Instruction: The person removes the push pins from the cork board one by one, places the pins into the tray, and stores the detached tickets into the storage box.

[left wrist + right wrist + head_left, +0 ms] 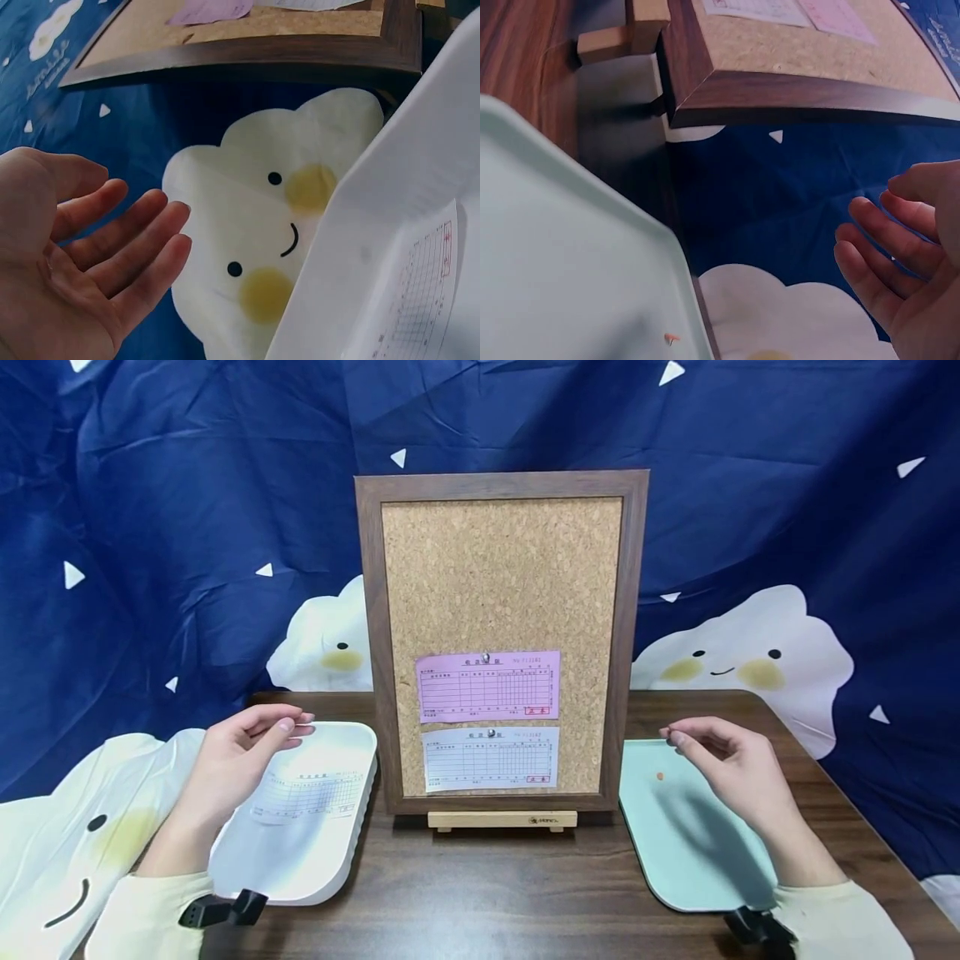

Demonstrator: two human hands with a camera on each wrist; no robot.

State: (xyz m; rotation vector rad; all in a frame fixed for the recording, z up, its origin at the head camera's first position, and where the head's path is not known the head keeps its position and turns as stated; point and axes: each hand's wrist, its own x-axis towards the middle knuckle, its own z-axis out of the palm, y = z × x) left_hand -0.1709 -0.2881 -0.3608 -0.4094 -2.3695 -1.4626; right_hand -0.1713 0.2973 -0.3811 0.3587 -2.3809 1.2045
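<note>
The left hand (234, 764), fingers relaxed and apart, holds nothing above a white rounded tray (322, 860) with a white printed paper slip (303, 797); the empty right hand (738, 772), fingers loosely bent, hovers over a mint-green rounded tray (678, 872) bearing one orange pushpin (660, 776). Between stands a brown-framed corkboard (502, 577). A careless grasp at the pushpin's point could prick a fingertip.
</note>
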